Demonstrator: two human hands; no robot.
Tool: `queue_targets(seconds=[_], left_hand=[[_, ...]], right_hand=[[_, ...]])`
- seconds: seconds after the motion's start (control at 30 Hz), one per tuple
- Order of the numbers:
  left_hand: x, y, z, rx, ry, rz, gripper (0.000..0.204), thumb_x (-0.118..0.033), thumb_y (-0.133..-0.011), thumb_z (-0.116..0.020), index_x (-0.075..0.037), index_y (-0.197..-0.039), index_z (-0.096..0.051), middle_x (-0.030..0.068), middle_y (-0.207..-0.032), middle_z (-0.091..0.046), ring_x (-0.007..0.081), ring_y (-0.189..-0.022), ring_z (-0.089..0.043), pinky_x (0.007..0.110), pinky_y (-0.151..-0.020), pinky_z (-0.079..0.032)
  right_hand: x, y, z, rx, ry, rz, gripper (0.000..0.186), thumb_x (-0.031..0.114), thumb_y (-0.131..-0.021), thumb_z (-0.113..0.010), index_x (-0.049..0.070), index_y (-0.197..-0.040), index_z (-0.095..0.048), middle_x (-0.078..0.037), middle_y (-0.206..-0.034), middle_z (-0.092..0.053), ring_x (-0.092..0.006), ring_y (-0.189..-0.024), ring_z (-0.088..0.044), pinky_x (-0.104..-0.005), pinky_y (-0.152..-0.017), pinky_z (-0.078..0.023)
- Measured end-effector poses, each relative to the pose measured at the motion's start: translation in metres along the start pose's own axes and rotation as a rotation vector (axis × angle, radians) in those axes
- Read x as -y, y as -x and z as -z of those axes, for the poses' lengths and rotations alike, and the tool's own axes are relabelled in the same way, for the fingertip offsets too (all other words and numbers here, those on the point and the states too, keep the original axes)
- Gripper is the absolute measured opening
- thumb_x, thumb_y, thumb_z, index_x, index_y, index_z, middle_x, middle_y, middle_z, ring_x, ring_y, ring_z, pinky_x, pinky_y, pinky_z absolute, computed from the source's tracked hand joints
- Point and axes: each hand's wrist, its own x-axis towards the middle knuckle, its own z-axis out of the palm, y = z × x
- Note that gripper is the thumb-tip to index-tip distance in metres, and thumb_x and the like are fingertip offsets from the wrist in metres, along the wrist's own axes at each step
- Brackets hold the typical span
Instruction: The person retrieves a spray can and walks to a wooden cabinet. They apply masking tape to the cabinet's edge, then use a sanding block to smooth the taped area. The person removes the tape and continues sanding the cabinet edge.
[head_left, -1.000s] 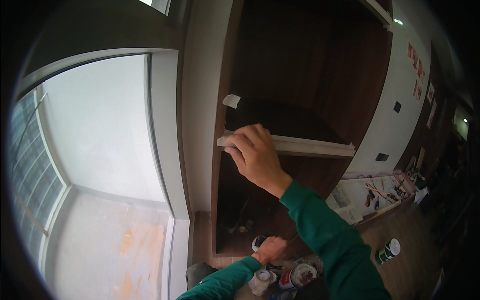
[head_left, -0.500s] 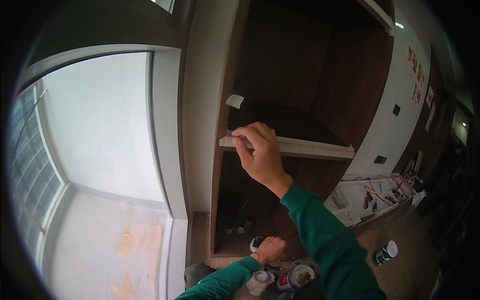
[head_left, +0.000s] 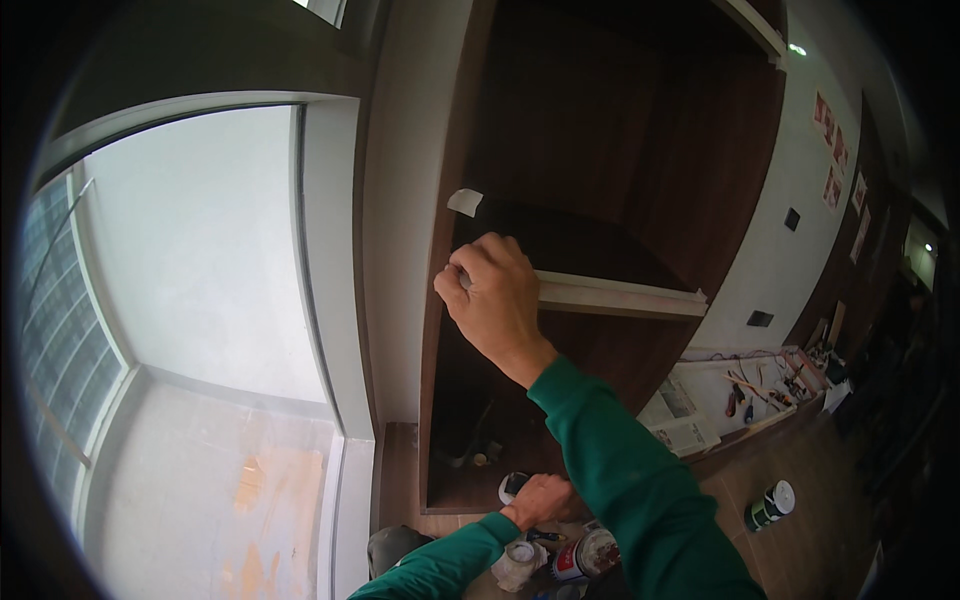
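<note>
My right hand (head_left: 490,295) is at the left end of a dark wooden shelf in an open cabinet (head_left: 447,370). Its thumb and fingertips are pinched together over the end of a pale masking tape strip (head_left: 620,292), which runs along the shelf's front edge; the hand hides that end. A loose piece of pale tape (head_left: 465,202) sticks to the cabinet's upright just above. Lower down, my left hand (head_left: 545,500) is closed with its fingers folded, and what they hold, if anything, is hidden. Beside it shows a round white-rimmed thing (head_left: 513,487).
Paint-stained tins (head_left: 598,552) stand below my left hand. Left of the cabinet is a window recess with a pale sill (head_left: 200,480). At the right, a tray (head_left: 745,430) holds newspaper and several tools, and a dark can with a white lid (head_left: 770,508) stands on the floor.
My right hand has moved slightly left along the shelf edge and now covers the tape's end, which showed before. My left hand has barely moved.
</note>
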Motion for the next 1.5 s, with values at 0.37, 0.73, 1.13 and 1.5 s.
queue_targets(seconds=[0.37,0.73,1.13,1.5], left_hand=[[0.027,0.005,-0.03,-0.098,-0.046,-0.047,0.024,-0.022,-0.077,-0.073,0.001,-0.084,-0.07,0.0225,-0.082,-0.071,0.0424,-0.078,-0.07,0.05,-0.073,-0.058],[-0.008,-0.001,0.019,0.145,-0.006,0.137,0.029,-0.029,-0.082,-0.07,0.0,-0.08,-0.073,0.0235,-0.081,-0.071,0.0418,-0.081,-0.071,0.049,-0.073,-0.059],[0.008,-0.001,-0.008,0.123,-0.017,0.114,0.032,-0.033,-0.082,-0.071,-0.001,-0.084,-0.074,0.0239,-0.082,-0.071,0.0417,-0.082,-0.072,0.049,-0.077,-0.059],[-0.012,-0.005,0.026,0.21,-0.037,0.147,0.034,-0.034,-0.078,-0.073,0.0,-0.08,-0.073,0.0241,-0.083,-0.071,0.0434,-0.081,-0.071,0.05,-0.078,-0.058]], right_hand=[[0.028,0.071,0.049,0.234,-0.259,0.095,0.012,0.008,-0.086,-0.068,0.007,-0.096,-0.062,-0.008,-0.085,-0.059,-0.0293,-0.081,-0.059,-0.0449,-0.073,-0.046],[-0.003,0.013,0.019,0.013,-0.031,0.318,0.018,0.003,-0.085,-0.071,0.008,-0.102,-0.071,0.0,-0.088,-0.057,-0.0174,-0.074,-0.057,-0.035,-0.067,-0.043],[-0.012,0.004,0.006,0.117,0.227,0.393,0.015,0.0,-0.083,-0.067,0.01,-0.092,-0.06,-0.003,-0.088,-0.052,-0.0189,-0.069,-0.055,-0.0348,-0.059,-0.045],[-0.032,0.007,0.066,0.299,0.002,0.434,0.015,-0.002,-0.085,-0.065,0.008,-0.093,-0.057,-0.007,-0.09,-0.054,-0.0248,-0.075,-0.057,-0.0376,-0.066,-0.043]])
